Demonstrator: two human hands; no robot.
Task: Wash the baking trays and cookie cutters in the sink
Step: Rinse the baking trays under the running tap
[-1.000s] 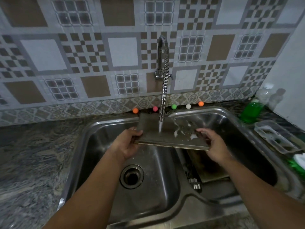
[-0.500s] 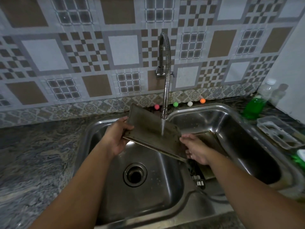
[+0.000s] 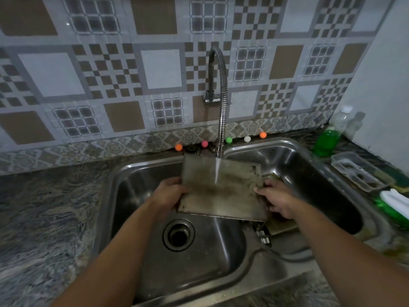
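Here the left hand (image 3: 169, 194) grips the left edge of the baking tray (image 3: 221, 191) and the right hand (image 3: 276, 199) grips its right edge, both grips clamped on it; the tray is held tilted over the sink (image 3: 199, 262), under water running from the faucet (image 3: 221, 96); a green soap bottle (image 3: 326, 140) stands on the desk (image 3: 44, 218).

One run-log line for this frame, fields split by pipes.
phase: rinsing | tray: under tap stream, over sink | left hand: grips left edge | right hand: grips right edge
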